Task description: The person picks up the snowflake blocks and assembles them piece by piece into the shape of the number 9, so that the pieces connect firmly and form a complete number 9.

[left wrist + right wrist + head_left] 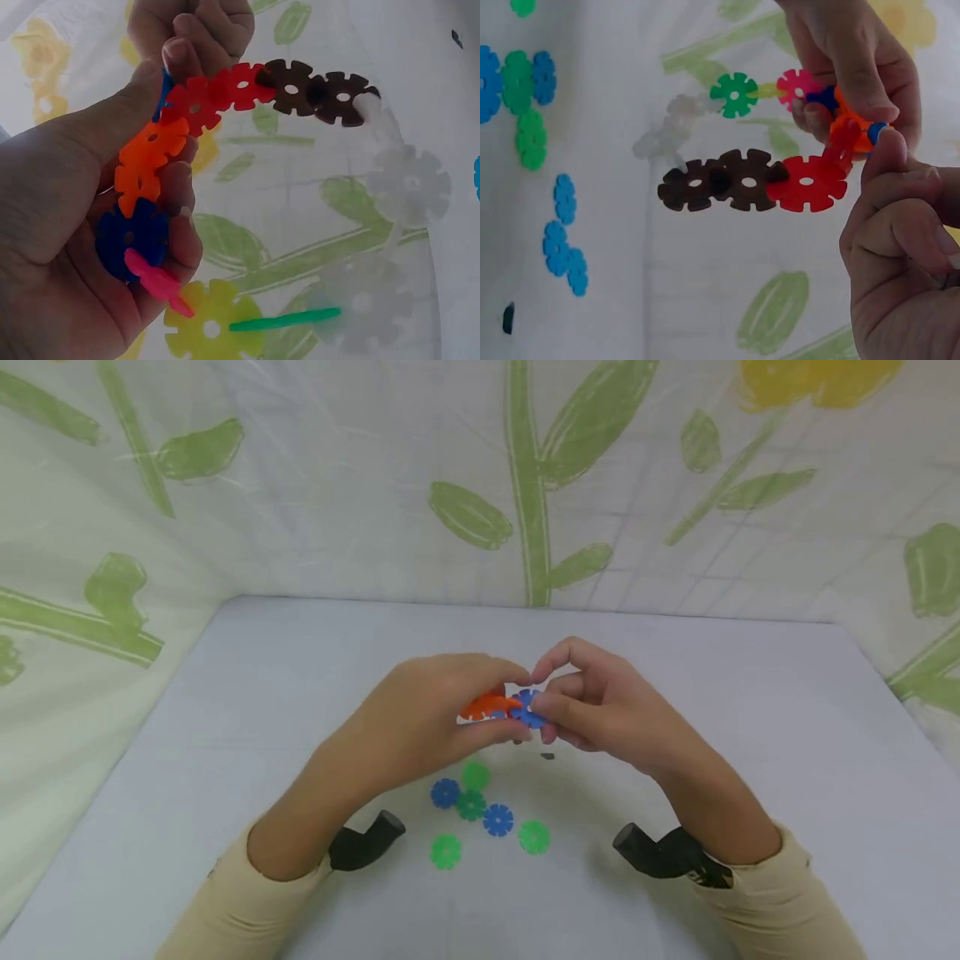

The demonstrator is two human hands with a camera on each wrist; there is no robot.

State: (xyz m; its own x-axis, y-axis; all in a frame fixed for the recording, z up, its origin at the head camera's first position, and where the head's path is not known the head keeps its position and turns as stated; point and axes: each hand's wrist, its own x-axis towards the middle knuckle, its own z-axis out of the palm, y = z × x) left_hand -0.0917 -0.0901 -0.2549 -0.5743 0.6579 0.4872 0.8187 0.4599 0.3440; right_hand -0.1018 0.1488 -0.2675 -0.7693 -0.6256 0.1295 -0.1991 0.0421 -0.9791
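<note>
My left hand holds a chain of interlocked notched plastic discs above the table, its thumb and fingers around an orange disc and a dark blue disc. From there the chain loops through red, brown, clear, green, yellow and pink discs. Between thumb and finger, my right hand pinches a blue disc close against the orange and red part. Fingertips of both hands nearly meet there, partly hiding the blue disc in the wrist views.
Several loose discs lie on the white table below the hands, among them a blue disc and a light green disc. A small dark piece lies beyond them. A leaf-patterned curtain stands behind the table.
</note>
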